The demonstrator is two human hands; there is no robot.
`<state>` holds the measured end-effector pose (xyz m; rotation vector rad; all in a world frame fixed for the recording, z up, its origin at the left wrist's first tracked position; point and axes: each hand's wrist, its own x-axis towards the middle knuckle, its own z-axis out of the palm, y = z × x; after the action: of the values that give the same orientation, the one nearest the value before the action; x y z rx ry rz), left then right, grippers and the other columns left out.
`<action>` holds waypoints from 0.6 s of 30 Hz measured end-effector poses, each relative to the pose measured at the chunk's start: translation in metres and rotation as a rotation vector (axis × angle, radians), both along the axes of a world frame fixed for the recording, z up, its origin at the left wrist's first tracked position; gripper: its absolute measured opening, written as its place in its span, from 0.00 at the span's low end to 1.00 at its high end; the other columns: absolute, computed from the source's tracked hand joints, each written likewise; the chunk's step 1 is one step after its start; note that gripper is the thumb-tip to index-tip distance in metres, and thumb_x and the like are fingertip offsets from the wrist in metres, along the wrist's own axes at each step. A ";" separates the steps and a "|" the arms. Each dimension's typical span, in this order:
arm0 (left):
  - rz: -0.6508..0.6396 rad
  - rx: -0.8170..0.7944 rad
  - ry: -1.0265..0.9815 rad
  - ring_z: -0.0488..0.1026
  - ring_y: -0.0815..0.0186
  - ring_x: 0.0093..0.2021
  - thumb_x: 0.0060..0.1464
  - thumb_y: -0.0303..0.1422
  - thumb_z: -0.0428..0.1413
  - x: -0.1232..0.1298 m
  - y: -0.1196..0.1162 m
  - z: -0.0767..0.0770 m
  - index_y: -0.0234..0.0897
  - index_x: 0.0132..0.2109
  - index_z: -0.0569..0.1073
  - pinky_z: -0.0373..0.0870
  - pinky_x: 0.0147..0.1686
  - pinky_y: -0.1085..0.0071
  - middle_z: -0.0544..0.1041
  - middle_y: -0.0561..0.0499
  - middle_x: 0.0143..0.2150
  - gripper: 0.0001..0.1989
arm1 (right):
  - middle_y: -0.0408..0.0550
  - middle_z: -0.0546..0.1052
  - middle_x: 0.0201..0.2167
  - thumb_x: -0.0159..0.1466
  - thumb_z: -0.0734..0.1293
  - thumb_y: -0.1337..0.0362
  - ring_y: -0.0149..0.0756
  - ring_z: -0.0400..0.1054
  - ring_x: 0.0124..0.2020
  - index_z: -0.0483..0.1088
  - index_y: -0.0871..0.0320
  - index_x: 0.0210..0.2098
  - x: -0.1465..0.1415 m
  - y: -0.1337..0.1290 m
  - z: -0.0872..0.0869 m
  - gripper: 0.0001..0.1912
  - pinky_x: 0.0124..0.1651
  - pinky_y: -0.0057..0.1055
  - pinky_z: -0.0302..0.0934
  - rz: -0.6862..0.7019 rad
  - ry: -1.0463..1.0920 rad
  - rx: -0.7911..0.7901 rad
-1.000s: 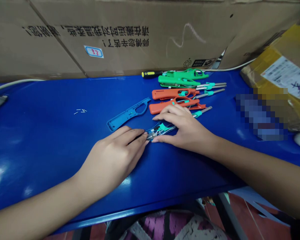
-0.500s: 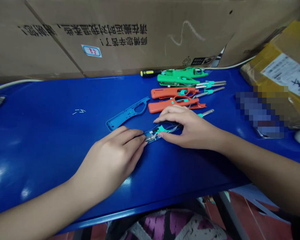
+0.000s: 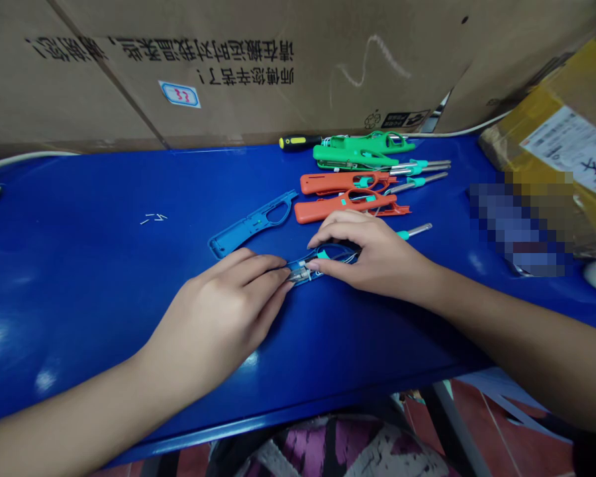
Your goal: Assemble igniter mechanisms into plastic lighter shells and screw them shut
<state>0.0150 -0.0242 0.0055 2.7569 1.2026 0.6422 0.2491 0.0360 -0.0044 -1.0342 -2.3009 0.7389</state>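
An opened blue lighter body [image 3: 302,273] lies on the blue table between my hands, its metal parts, white wires and a turquoise piece exposed. My left hand [image 3: 228,305] has its fingers pressed together on the body's left end. Over its right part is my right hand [image 3: 372,255], thumb on the inner parts and fingers curved above. A metal nozzle [image 3: 420,230] with a turquoise collar sticks out beyond that hand. Behind my left fingers rests a separate blue half shell [image 3: 253,225], hollow side up.
Orange lighters [image 3: 322,211] and green lighters [image 3: 355,156] lie at the back, beside a yellow-black screwdriver [image 3: 298,142]. Several small screws [image 3: 153,217] are at the left. A large cardboard box [image 3: 228,119] stands behind; a taped parcel [image 3: 571,132] sits at the right.
My right thumb has shifted slightly left over the inner parts, covering more of the turquoise piece. The nozzle sits slightly farther right. My left hand has stayed nearly still.
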 end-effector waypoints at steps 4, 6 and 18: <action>0.004 -0.011 0.000 0.78 0.57 0.43 0.65 0.30 0.55 0.001 0.001 0.000 0.31 0.47 0.79 0.79 0.45 0.57 0.82 0.44 0.46 0.10 | 0.48 0.79 0.38 0.63 0.72 0.63 0.39 0.73 0.44 0.76 0.58 0.39 -0.001 -0.001 0.000 0.06 0.50 0.37 0.63 -0.005 0.008 0.009; 0.002 -0.019 0.003 0.78 0.56 0.43 0.65 0.31 0.54 0.000 0.002 0.000 0.31 0.47 0.80 0.79 0.46 0.57 0.82 0.44 0.46 0.11 | 0.48 0.80 0.38 0.64 0.70 0.64 0.38 0.73 0.43 0.76 0.58 0.39 0.000 0.000 0.001 0.05 0.49 0.36 0.65 -0.018 0.032 0.011; 0.001 -0.088 0.109 0.81 0.54 0.44 0.68 0.36 0.48 -0.016 0.017 0.018 0.36 0.48 0.82 0.81 0.43 0.54 0.84 0.46 0.46 0.17 | 0.47 0.77 0.36 0.63 0.68 0.70 0.34 0.70 0.38 0.74 0.58 0.35 0.024 0.009 0.027 0.03 0.43 0.32 0.63 0.132 -0.168 -0.031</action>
<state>-0.0015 -0.0076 0.0234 2.7493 1.2210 0.4333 0.2730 0.0446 0.0227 -0.9992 -2.5290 0.7676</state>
